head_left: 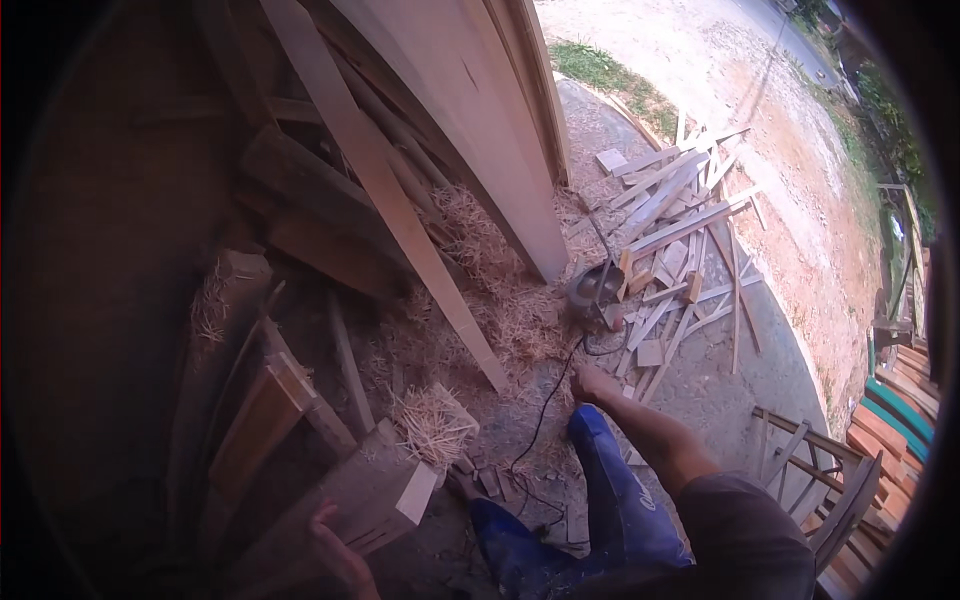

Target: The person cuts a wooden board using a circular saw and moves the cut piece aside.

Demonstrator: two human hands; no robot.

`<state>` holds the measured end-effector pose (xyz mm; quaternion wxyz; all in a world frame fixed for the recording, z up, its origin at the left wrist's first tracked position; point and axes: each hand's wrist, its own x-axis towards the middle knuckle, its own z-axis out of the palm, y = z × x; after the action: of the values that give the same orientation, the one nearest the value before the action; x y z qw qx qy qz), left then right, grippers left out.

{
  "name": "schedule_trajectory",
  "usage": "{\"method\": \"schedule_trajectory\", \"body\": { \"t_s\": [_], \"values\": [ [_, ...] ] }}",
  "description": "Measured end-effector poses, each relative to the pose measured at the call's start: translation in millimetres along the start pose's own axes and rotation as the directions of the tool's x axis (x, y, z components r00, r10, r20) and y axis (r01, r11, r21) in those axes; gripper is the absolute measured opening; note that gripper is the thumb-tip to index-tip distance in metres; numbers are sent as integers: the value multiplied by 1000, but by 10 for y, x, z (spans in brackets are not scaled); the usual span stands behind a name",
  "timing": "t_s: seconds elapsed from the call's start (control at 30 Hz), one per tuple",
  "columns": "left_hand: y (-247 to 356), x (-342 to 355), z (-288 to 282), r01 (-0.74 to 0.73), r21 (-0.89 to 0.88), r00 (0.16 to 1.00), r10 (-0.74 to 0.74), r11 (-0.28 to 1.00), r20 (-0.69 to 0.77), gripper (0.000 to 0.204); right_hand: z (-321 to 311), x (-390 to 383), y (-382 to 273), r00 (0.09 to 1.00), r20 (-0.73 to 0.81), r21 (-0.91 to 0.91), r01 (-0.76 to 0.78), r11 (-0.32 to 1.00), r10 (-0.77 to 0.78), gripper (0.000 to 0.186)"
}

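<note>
My left hand (340,550) is at the lower left, its fingers apart, beside a thick wooden beam (375,470). Nothing shows in it. Curly wood shavings (432,425) are heaped on the beam's end. My right hand (597,384) hangs forward over the floor above my blue trouser leg (625,490). Its fingers look curled in, and whatever they may hold is hidden. Just left of it, a black cord (542,415) runs along the floor. Beyond that hand stands a rounded grey object with a thin bent rod (597,290); its kind is unclear.
Offcuts and thin strips (680,230) lie piled at the right. A long plank (400,215) and a wide panel (475,110) lean at the upper left. Shavings (500,310) cover the floor. A wooden frame (810,460) and stacked boards (890,455) stand at the lower right.
</note>
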<state>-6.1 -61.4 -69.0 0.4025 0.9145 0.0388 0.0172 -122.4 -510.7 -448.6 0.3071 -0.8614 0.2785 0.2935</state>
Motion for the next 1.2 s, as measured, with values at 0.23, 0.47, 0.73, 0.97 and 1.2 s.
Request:
{"method": "schedule_trajectory", "body": {
  "t_s": [0.23,0.47,0.73,0.97,1.2],
  "values": [
    [17,109,41,3,475,998,-29,880,47,80,856,1417,408,982,10,-249,187,950,-190,44],
    [246,58,139,256,304,961,-208,917,-183,81,1147,2392,763,995,-89,-294,-75,953,51,58],
    [241,60,189,236,368,967,-183,899,-175,76,660,2441,851,946,275,-212,-117,970,174,52],
    [-215,30,-148,254,294,967,-247,921,-58,59,-1287,1273,1093,932,130,-111,354,929,-340,55],
    [97,180,130,157,241,988,-149,958,-48,38,-3075,-1496,-255,886,274,706,79,703,-375,74]
  ]
}}
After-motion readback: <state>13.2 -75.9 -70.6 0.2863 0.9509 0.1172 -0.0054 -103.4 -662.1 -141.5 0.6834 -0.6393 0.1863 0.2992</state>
